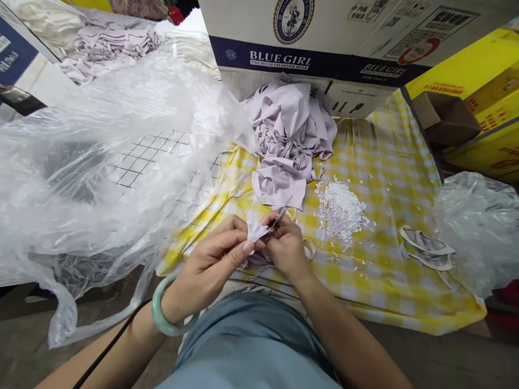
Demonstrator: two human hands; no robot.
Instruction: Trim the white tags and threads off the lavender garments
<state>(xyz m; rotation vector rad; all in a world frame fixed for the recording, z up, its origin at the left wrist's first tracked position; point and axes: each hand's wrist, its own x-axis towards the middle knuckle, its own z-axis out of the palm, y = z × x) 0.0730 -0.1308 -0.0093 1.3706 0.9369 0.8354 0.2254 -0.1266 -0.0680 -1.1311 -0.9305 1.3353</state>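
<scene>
My left hand (214, 256), with a pale green bangle on its wrist, pinches a small pale lilac piece of fabric (255, 229) between thumb and fingers. Close beside it, my right hand (288, 253) is closed around small metal scissors (279, 216). Their blades point up and away from me, next to the fabric; the handles are hidden in my palm. More lilac fabric and thin straps hang under both hands. Just beyond lies a heap of lilac garments (284, 129). Right of it is a pile of tiny white clippings (341, 209).
A yellow checked cloth (397, 216) covers the table. A large clear plastic bag (81, 178) spreads over the left side. A Blue Girl carton (324, 38) stands at the back. Grey straps (427, 249) and another plastic bag (482, 232) lie at the right, near yellow boxes (486, 92).
</scene>
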